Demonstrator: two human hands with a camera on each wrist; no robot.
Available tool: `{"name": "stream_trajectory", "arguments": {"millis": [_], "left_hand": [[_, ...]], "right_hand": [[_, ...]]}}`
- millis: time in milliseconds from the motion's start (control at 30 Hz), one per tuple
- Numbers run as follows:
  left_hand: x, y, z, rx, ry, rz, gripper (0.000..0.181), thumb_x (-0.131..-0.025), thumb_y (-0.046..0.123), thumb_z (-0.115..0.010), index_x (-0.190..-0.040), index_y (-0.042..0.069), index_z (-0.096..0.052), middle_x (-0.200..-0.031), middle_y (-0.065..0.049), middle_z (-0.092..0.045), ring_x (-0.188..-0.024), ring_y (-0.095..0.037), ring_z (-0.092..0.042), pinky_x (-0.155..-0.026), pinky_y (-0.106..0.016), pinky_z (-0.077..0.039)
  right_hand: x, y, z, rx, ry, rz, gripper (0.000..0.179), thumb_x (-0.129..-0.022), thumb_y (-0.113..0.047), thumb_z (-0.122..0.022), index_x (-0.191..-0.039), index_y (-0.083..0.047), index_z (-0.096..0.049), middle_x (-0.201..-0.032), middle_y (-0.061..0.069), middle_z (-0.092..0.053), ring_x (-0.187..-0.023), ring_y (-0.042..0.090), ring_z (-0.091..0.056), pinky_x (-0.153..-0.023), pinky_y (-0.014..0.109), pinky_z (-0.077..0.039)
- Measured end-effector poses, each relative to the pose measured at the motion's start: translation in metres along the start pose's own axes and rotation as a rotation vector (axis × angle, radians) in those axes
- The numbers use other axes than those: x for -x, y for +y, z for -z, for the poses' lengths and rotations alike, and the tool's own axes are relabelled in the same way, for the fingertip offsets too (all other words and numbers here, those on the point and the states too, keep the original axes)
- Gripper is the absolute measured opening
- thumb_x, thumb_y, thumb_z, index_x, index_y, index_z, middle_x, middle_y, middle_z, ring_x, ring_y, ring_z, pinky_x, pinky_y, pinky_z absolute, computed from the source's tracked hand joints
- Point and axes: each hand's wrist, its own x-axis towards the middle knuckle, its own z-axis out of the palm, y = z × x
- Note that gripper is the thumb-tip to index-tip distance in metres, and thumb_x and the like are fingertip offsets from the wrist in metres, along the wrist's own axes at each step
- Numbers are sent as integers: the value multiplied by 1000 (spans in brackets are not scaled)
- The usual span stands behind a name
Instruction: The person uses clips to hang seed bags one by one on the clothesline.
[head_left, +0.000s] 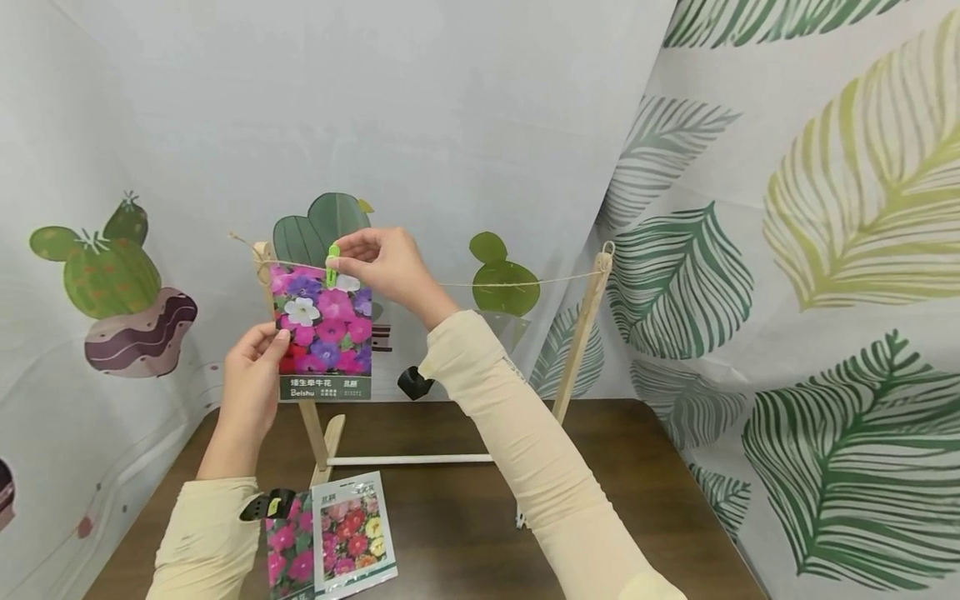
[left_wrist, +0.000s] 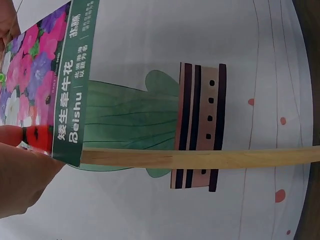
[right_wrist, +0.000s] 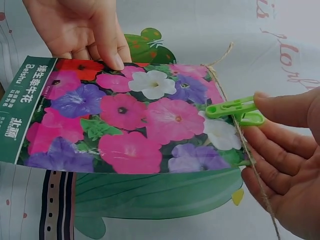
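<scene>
A flower seed packet (head_left: pixel 330 333) with pink, purple and white blooms hangs upright at the left part of a twine line (head_left: pixel 510 284). My left hand (head_left: pixel 255 375) pinches its left edge, thumb on the printed front. At the top edge, my right hand (head_left: pixel 393 265) pinches a bright green clothespin (right_wrist: pixel 235 109) between thumb and fingers. In the right wrist view the clothespin straddles the twine, one leg lying over the packet's front. The left wrist view shows the packet's green lower band (left_wrist: pixel 75 85) close up.
Two wooden posts, the right one (head_left: pixel 583 337) leaning, hold the twine; a white rod (head_left: pixel 412 459) joins them low down. Two more seed packets lie on the brown table (head_left: pixel 622 500), the front one (head_left: pixel 354 533) overlapping the other (head_left: pixel 288 550). A printed cloth (head_left: pixel 465 125) hangs behind.
</scene>
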Motion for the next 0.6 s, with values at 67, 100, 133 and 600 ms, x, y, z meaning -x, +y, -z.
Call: {"name": "stream_trajectory", "arguments": {"millis": [67,100,133,600], "left_hand": [[0,0,0,20,6,-2,5,-95,9,-58,-99,7,-62,-88,1,-60,-88,-10,-53,-78,-14,-47],[0,-1,0,28,11,-2,5,-95,7,-58,-98,7,-62,-88,1,-60,-88,-10,-53,-77,-14,-47],[0,-1,0,35,19,-1,5,-95,6,-59,-98,7,-62,-88,1,-60,-87,-10,-53,-77,-14,-47],[-3,-4,2,10,10,-28,5,-93,6,-61,-97,9,-63,-89,2,-57,-86,-9,-51,-76,-15,-45]], "right_hand": [[0,1,0,9,-9,-14,28,-88,-22,-71,-112,-7,-69,-98,1,-70,-86,8,-63,-75,18,-50],[0,2,0,12,-13,-22,28,-89,-21,-71,-112,-7,-69,-99,1,-70,-87,8,-63,-75,18,-50],[0,2,0,16,-17,-31,28,-89,-21,-71,-112,-6,-68,-99,2,-70,-87,9,-63,-75,18,-50],[-1,3,-1,48,-42,-27,33,-91,-23,-68,-119,-6,-66,-108,4,-70,-91,9,-65,-78,17,-49]]}}
